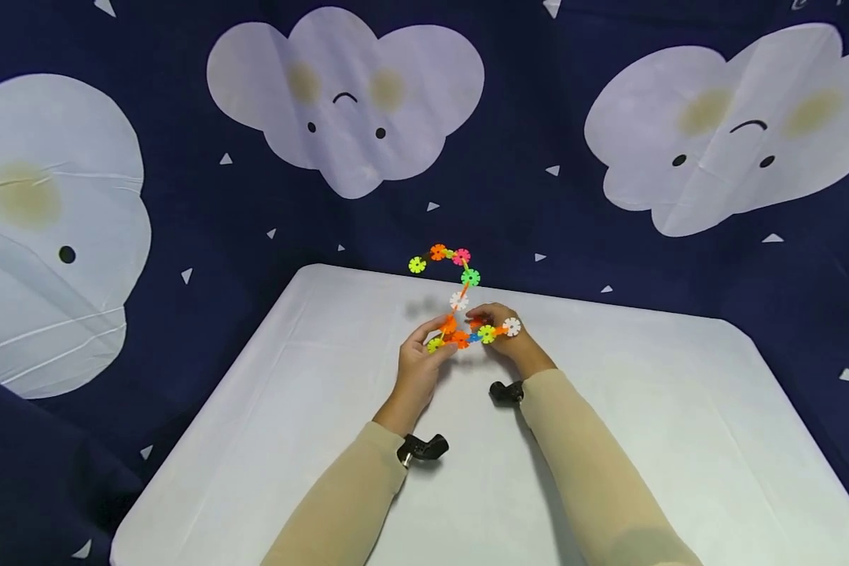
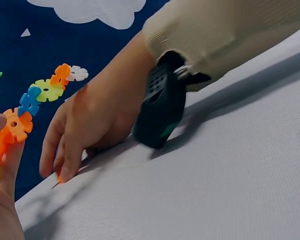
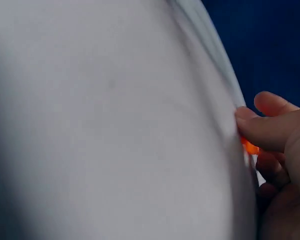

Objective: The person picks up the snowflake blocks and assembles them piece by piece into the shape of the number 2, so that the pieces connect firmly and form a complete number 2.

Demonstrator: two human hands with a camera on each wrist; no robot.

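Observation:
My left hand [image 1: 416, 363] grips a chain of linked plastic snowflake discs [image 1: 470, 277] by its orange discs [image 2: 18, 124], between thumb and fingers. From there one branch curves up and away through white, green, pink, orange and yellow-green discs. A shorter branch runs right through a blue disc [image 2: 29, 101] and a yellow-green one to a white disc [image 1: 512, 326], overlapping the right hand in the head view. Beyond that branch, low at the table, my right hand [image 2: 92, 117] pinches a small orange snowflake disc [image 3: 250, 147] in its fingertips, which mostly hide it.
A white-covered table [image 1: 311, 409] lies under both hands. Behind it hangs a dark blue cloth [image 1: 509, 212] printed with pale clouds and small triangles. Each wrist carries a black camera [image 1: 424, 448] strapped at the beige sleeve cuff.

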